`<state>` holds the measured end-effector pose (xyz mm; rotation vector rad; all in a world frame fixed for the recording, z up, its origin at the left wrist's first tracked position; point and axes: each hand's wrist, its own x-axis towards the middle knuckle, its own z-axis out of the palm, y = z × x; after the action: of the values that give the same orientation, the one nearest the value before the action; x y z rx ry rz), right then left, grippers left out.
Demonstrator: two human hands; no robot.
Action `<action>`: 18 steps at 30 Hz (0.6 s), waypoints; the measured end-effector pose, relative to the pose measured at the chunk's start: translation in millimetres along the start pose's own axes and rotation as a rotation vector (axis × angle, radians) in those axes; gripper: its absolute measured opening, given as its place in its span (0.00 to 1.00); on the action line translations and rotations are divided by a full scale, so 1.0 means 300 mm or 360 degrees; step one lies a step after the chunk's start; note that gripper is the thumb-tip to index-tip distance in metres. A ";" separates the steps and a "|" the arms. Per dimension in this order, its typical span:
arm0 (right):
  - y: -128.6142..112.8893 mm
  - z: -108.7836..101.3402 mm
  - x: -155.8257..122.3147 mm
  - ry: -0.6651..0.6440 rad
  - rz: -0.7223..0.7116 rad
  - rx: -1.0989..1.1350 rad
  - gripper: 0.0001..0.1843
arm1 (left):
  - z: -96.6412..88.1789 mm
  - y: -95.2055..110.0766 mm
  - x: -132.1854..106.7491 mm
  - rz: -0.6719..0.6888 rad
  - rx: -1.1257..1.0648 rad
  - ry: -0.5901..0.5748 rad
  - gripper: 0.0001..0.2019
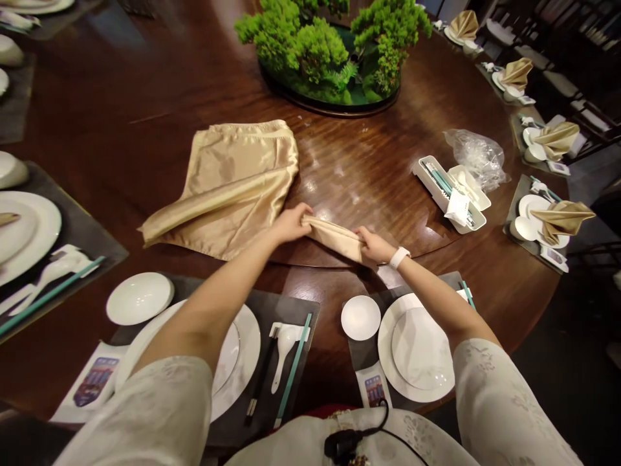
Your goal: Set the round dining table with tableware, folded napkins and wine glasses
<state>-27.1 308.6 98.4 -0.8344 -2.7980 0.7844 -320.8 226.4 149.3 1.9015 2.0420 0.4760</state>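
A gold satin napkin, rolled into a narrow strip (334, 237), lies across the dark wooden table just past the place settings. My left hand (290, 224) is closed on its left end. My right hand (372, 246), with a white band at the wrist, is closed on its right end. A stack of flat gold napkins (228, 184) lies to the left of my left hand, touching nothing I hold.
Two place settings with white plates (417, 353), a small dish (360, 317), a spoon and chopsticks (291, 369) sit near me. A white tray of utensils (449, 188) and a plastic bag (478, 155) lie right. A green plant centrepiece (330, 48) stands behind.
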 end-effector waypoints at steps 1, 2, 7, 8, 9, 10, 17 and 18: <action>-0.015 0.016 -0.019 -0.0002 -0.0088 0.0216 0.34 | -0.047 -0.019 0.026 -0.0023 -0.0171 0.0022 0.23; -0.033 0.036 -0.037 0.0020 -0.0173 0.0416 0.38 | -0.085 -0.035 0.051 -0.0040 -0.0301 0.0043 0.25; -0.112 0.159 -0.062 0.0096 -0.0298 0.0631 0.37 | -0.093 -0.051 0.112 -0.0099 -0.0260 0.0003 0.25; -0.117 0.178 -0.055 0.0051 -0.0259 0.0604 0.36 | -0.064 -0.045 0.107 -0.0133 -0.0201 -0.0007 0.24; -0.117 0.193 -0.046 0.0007 -0.0211 0.0581 0.34 | -0.033 -0.037 0.097 -0.0166 -0.0136 0.0013 0.23; -0.113 0.204 -0.037 -0.0030 -0.0164 0.0571 0.32 | 0.000 -0.028 0.080 -0.0184 -0.0058 0.0080 0.22; -0.088 0.201 0.001 -0.0167 0.0247 0.1376 0.17 | 0.163 -0.029 -0.071 0.0507 0.0237 0.0289 0.12; -0.090 0.198 0.001 -0.0252 0.0333 0.1520 0.15 | 0.176 -0.041 -0.080 0.0573 0.0225 0.0225 0.13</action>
<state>-55.3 263.0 61.4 -0.8618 -2.0045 2.0259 -306.9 203.4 96.4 2.4000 1.8598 0.5778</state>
